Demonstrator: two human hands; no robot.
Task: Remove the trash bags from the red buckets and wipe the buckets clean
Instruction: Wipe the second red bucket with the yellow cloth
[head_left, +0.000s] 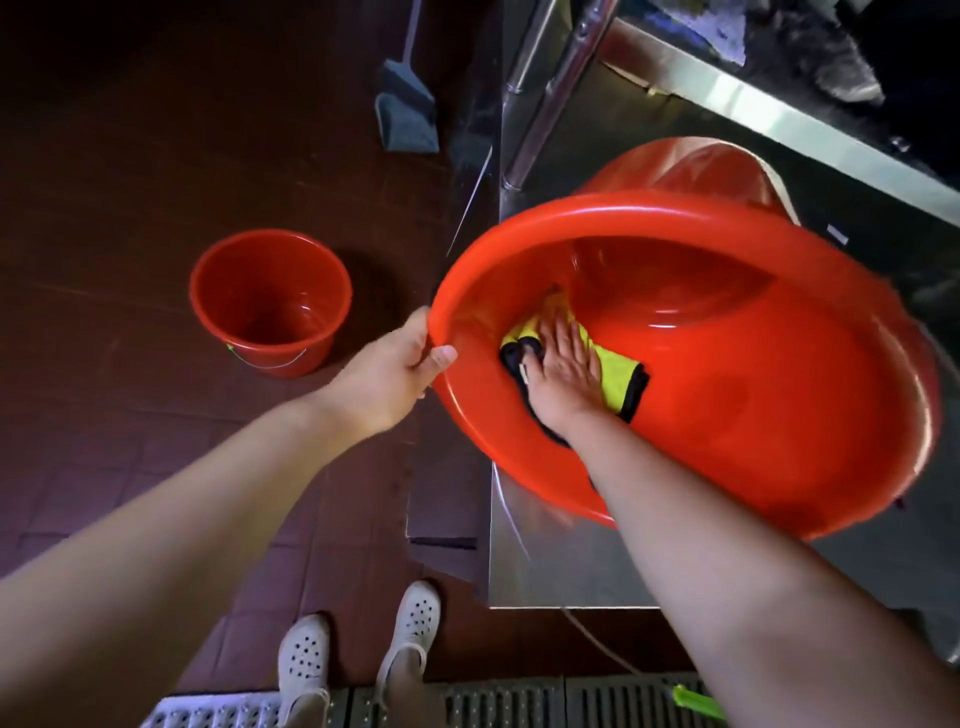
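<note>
1. The left hand (400, 364) is gripping the near-left rim of the big bucket (779, 415) — fingers curled outside, thumb hooked over the edge.
2. The right hand (566, 369) is lying flat inside that bucket, fingers straight, pressing a cloth (615, 371) against the inner wall.
3. The cloth is showing yellow-green with a dark border, bunched partly under the palm.
4. The big bucket is tilting with its mouth toward the person, resting on the steel tabletop (571, 571) at its left edge; no bag is lining it.
5. Right behind it, a second red bucket (691, 171) is lying on the same tabletop, partly hidden — whether it is touching the first, I cannot tell.
6. A small bucket (270, 301) is standing upright on the dark tiled floor (130, 182), well to the left, with a wire handle hanging down its front and no bag inside.
7. A dustpan (405, 109) is leaning farther back on the floor.
8. White perforated shoes (306, 660) are standing below, beside a floor grate (519, 701).
</note>
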